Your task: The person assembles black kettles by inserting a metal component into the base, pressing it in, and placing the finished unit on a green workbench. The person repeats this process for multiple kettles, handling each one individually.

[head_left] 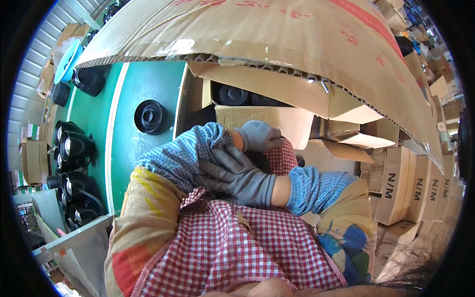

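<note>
My left hand (258,136), in a grey glove, is curled into a loose fist in front of my chest. I make out nothing in it, though its underside is hidden. Against the blue checked cuff (185,151) of my left sleeve lies my right hand (237,178), in a darker grey glove, its fingers stretched out and apart. Just beyond my hands stands an open cardboard box (267,119). Behind its near flap, black round parts (233,94) show inside.
A large cardboard sheet (237,34) spans the top of view. On the green bench (131,163) sits a black ring-shaped part (150,117). Several black rounded housings (74,146) line the left side, near a blue ring (68,62). Cartons (396,185) stand at the right.
</note>
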The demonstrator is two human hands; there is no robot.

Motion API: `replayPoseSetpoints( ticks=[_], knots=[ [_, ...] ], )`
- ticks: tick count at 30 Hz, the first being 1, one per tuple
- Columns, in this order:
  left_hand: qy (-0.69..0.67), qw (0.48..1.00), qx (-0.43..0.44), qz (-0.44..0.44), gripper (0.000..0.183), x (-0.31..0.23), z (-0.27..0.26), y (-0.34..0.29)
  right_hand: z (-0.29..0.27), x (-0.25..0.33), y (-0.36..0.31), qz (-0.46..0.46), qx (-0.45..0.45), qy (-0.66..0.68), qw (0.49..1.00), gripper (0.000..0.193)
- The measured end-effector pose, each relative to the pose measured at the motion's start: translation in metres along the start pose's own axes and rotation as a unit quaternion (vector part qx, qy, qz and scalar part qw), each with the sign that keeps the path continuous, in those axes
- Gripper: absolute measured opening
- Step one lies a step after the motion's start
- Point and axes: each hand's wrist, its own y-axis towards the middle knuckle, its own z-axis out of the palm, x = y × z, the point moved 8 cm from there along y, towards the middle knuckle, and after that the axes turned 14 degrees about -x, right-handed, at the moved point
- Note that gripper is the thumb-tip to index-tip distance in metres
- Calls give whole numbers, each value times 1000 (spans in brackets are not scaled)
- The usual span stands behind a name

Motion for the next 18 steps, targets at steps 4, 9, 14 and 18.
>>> replayPoseSetpoints(
  ticks=[4, 9, 14, 18],
  knots=[
    [-207, 976, -36, 50, 32, 8, -37, -54, -50, -69, -64, 110, 89, 54, 988, 89],
    [-111, 986, -18, -122, 37, 26, -7, -23, 3, -17, -30, 74, 71, 71, 992, 84],
    [-135, 989, -57, -14, 26, 7, -24, -37, -41, -47, -49, 2, -4, 70, 998, 86],
    [-40, 912, -199, 356, 32, -1, -23, -89, -48, -94, -75, 138, 146, 80, 976, 100]
  ],
)
